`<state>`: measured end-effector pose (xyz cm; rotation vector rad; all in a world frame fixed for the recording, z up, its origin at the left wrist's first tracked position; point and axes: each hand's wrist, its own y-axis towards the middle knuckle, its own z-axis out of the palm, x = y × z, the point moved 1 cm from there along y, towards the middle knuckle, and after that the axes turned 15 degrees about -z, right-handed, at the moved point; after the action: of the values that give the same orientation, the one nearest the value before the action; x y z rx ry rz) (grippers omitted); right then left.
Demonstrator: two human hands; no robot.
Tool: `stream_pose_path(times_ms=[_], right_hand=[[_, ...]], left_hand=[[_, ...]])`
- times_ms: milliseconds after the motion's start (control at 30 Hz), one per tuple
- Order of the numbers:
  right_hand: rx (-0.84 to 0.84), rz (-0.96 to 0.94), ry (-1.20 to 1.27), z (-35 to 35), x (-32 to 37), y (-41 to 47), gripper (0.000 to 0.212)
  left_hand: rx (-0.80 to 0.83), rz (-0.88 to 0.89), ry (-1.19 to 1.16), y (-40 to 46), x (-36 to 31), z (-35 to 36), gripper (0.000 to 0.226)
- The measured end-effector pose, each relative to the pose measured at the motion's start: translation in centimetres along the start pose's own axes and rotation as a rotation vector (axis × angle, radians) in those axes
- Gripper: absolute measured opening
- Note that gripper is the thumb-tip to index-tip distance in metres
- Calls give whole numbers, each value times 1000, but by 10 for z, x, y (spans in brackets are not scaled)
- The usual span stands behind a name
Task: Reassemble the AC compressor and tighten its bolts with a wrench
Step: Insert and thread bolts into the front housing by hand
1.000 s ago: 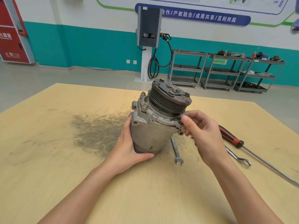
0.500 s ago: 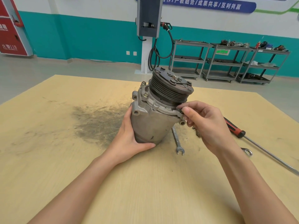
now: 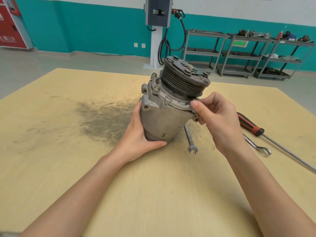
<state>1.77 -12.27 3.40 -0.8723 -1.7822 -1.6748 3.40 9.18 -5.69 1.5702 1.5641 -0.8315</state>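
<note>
Compressor (image 3: 164, 120): stands tilted on the wooden table (image 3: 153, 194), pulley (image 3: 185, 79) uppermost.
Left hand (image 3: 138, 135): wrapped round the lower body; fingers hidden behind it.
Right hand (image 3: 217, 118): thumb and fingers pinched at the flange edge; what they pinch is hidden.
Wrench (image 3: 190, 139): flat, upper end behind the compressor.
Second wrench (image 3: 258, 146): partly under the right wrist.
Screwdriver (image 3: 251, 125): shaft cut off at right edge.

Compressor (image 3: 164, 120): dull grey cast metal, scuffed; pulley (image 3: 185, 81) dark, ribbed, matt. Wrench (image 3: 190, 138): bright polished steel. Screwdriver handle (image 3: 250, 124): glossy red-black plastic. Surface (image 3: 153, 194): pale matt wood, grime-stained.
</note>
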Motion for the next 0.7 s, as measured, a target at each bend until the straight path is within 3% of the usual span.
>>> stream_pose_path(times_ms=[300, 533, 700], right_hand=[[53, 50, 170, -9, -5, -1, 8], [-74, 37, -20, 2, -6, 3, 27], [23, 26, 126, -9, -7, 1, 8]], left_hand=[[6, 0, 9, -2, -2, -1, 116], [-3, 3, -1, -1, -2, 0, 118], [-4, -9, 8, 0, 0, 1, 118]])
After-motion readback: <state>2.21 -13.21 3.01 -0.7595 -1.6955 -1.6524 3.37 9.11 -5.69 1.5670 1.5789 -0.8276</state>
